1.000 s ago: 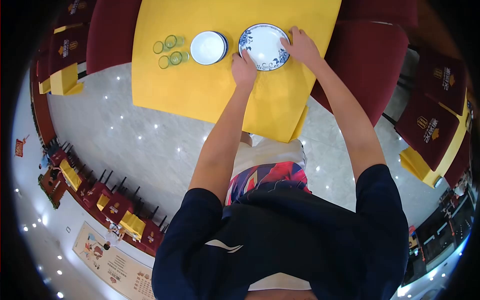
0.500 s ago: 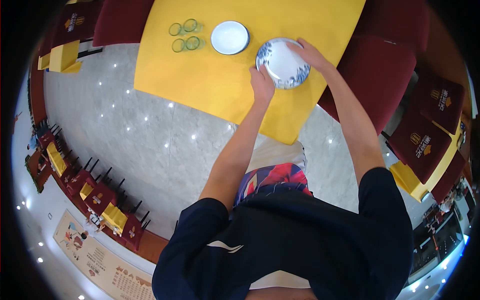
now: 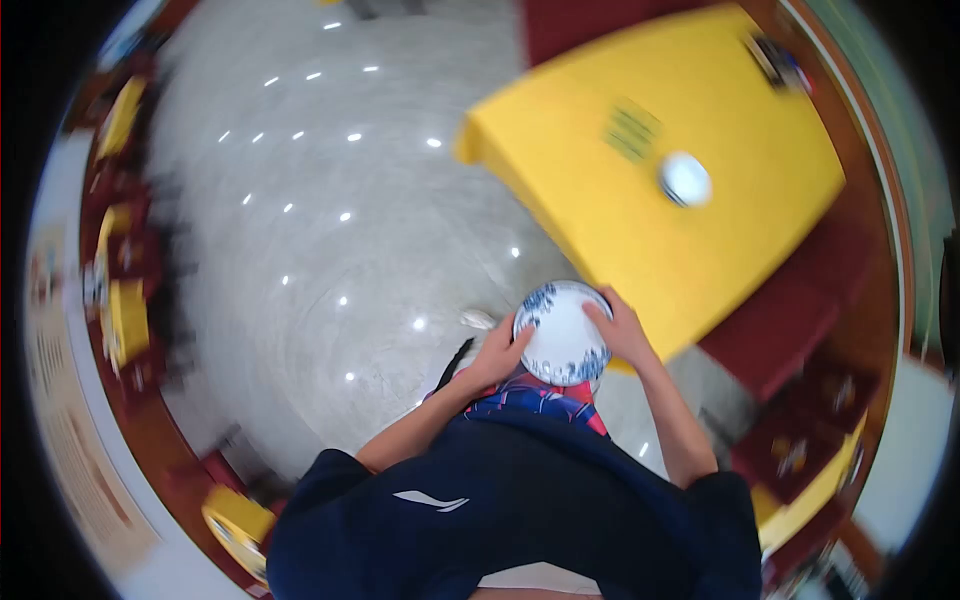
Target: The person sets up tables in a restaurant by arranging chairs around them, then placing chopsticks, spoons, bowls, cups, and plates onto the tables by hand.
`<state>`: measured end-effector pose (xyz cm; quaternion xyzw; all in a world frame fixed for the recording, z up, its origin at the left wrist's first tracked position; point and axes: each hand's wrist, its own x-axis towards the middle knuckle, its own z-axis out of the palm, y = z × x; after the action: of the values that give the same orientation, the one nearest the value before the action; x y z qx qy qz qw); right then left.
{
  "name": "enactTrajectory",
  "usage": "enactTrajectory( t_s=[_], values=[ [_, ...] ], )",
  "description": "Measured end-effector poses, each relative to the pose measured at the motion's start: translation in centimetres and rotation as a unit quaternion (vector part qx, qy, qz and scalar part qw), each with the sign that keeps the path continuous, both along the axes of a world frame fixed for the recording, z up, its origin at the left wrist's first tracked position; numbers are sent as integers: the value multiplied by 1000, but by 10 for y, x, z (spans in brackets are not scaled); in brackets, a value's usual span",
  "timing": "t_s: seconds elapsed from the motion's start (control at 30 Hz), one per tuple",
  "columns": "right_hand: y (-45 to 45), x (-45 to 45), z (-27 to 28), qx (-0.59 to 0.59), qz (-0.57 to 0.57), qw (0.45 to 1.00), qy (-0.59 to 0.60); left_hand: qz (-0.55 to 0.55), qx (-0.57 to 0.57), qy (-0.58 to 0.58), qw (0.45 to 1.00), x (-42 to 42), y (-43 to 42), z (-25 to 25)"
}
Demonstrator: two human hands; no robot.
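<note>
A white plate (image 3: pixel 565 335) with a blue floral rim is held in front of my body, off the table; whether it is one plate or a stack I cannot tell. My left hand (image 3: pixel 503 350) grips its left edge with the thumb over the rim. On the right edge, my right hand (image 3: pixel 622 328) has its thumb on top and its fingers underneath, out of sight. A white bowl or stack of bowls (image 3: pixel 686 178) stands on the yellow tablecloth (image 3: pixel 560 170). Beside it, several green-tinted glasses (image 3: pixel 632 130) look blurred.
Dark red chairs (image 3: pixel 785 310) line the table's right side, and another dark red seat (image 3: pixel 580 25) is at its far side. Dark items (image 3: pixel 777 62) lie at the table's far corner. Grey tiled floor (image 3: pixel 330 240) spreads to the left, with more yellow tables (image 3: pixel 125 320) along the wall.
The plate has left the tabletop and come in close to my body, held in both hands. My view has turned left, so the table now appears at the upper right.
</note>
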<state>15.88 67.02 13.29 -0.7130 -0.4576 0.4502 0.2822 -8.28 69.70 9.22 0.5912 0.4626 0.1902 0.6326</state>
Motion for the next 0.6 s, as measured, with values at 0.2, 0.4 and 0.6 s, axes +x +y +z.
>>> enactTrajectory(
  t_s=[0.2, 0.4, 0.6],
  values=[
    [53, -159, 10, 17, 258, 958, 122, 169, -8, 58, 984, -158, -59, 35],
    [138, -278, 50, -47, 441, 889, 118, 410, 93, 28, 907, -207, -67, 61],
    [205, -468, 44, -67, 601, 793, 73, 571, 18, 5, 820, -320, -45, 34]
  ],
)
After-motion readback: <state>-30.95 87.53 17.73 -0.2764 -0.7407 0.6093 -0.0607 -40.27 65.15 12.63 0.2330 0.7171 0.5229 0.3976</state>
